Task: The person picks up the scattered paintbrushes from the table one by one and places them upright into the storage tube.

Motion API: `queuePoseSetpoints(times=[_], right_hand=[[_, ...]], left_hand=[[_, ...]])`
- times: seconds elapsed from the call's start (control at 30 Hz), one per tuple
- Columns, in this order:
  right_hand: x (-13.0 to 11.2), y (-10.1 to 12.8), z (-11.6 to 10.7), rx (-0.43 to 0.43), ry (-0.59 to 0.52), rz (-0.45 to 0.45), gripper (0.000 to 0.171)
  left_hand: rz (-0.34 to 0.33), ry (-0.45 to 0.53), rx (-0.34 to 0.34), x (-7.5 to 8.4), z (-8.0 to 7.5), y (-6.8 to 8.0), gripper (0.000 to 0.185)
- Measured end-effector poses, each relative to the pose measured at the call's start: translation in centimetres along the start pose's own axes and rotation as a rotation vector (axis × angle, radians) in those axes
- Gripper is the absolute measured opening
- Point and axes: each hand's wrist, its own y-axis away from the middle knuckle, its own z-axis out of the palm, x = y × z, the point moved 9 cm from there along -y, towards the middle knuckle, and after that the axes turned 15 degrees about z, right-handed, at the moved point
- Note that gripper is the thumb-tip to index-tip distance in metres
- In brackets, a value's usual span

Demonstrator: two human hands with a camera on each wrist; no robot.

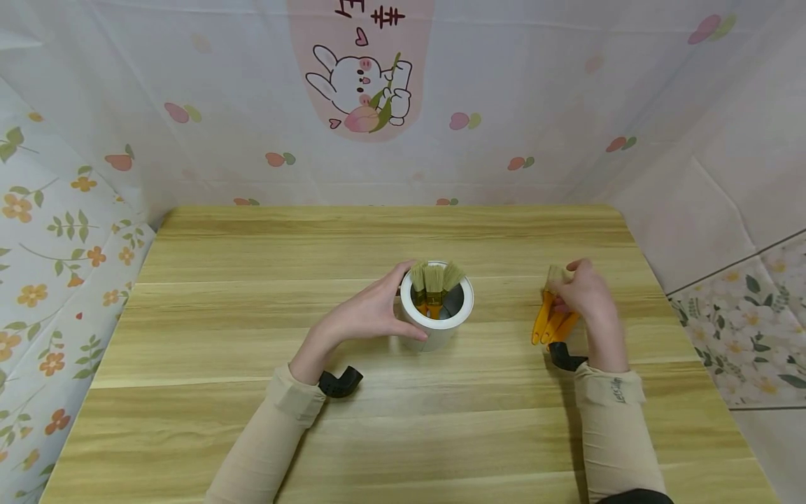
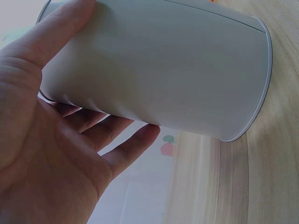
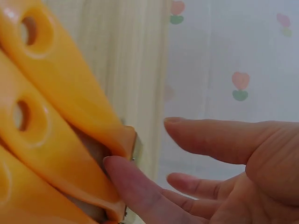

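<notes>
My left hand (image 1: 371,311) grips a white cylindrical can (image 1: 437,325) on the table, thumb on the near side and fingers round the far side. In the left wrist view the fingertips rest on its smooth wall (image 2: 177,70). Three paintbrushes (image 1: 434,280) stand in the can, pale bristles up. At the right, my right hand (image 1: 588,290) is over more paintbrushes (image 1: 540,325) with orange handles, lying side by side. The right wrist view shows one fingertip against a handle (image 3: 70,88), with thumb and fingers spread apart.
The wooden table (image 1: 252,301) reaches back to a patterned curtain (image 1: 220,105) with a rabbit print. Floral cloth (image 1: 50,280) hangs along the left side, and pale panels (image 1: 705,203) with a floral piece stand at the right. Each wrist wears a black camera mount (image 1: 340,383).
</notes>
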Motion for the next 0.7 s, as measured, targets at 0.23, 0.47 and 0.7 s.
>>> queuePoseSetpoints(times=[0.23,0.47,0.7], right_hand=[[-0.2,-0.3,0.5,0.052,0.036,0.008,0.081],[-0.3,-0.6,1.1,0.048,0.024,0.004,0.082],[-0.9,-0.9,1.8,0.037,0.078,-0.028,0.078]], left_hand=[[0.0,-0.008,-0.004,0.1,0.0,0.0,0.114],[0.0,-0.007,-0.008,0.3,0.0,-0.1,0.114],[-0.012,-0.023,-0.01,0.1,0.0,0.0,0.116]])
